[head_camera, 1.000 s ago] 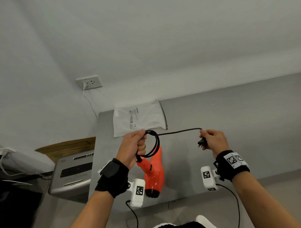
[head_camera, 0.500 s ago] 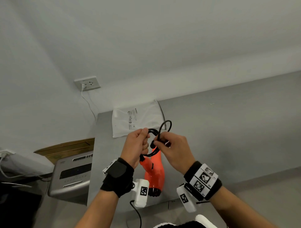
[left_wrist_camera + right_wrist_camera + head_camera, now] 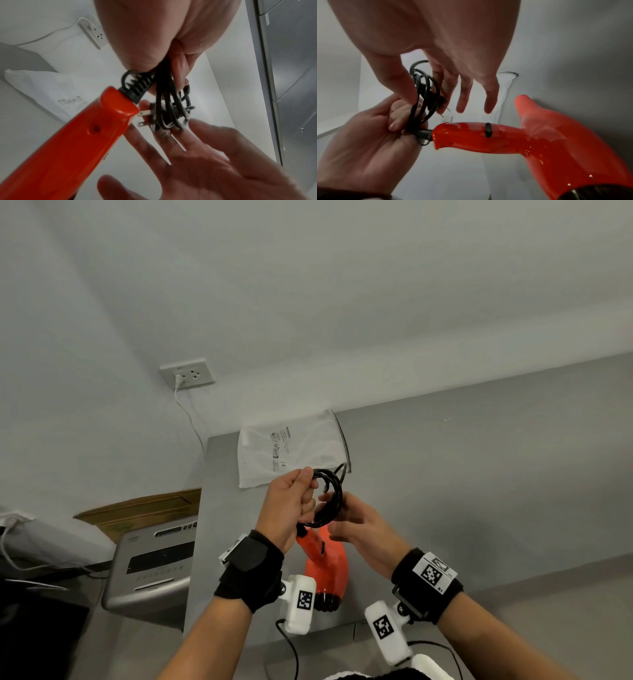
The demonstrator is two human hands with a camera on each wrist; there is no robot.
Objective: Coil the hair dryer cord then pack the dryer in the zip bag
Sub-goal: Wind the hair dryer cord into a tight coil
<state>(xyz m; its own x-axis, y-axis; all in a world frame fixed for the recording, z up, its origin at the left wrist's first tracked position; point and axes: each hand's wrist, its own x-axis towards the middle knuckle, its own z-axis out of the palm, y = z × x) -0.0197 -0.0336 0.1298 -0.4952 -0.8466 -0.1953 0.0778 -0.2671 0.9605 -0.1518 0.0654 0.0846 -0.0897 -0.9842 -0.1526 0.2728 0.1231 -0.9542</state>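
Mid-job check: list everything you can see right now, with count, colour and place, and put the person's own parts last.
hair dryer: 1, orange-red, hanging by its cord below the left hand, over the table's near edge.
cord: 1, black, coiled in loops gripped by the left hand.
plug: 1, black with two metal prongs, against the coil by the right fingers.
zip bag: 1, white with a dark zip edge, flat at the table's far left corner.
table: 1, grey.
wall socket: 1, white, on the wall, white cable plugged in.
machine: 1, silver-grey, left of the table.
cardboard box: 1, brown, behind the machine.
left hand: grips the coil.
right hand: fingers straight, touching the coil.
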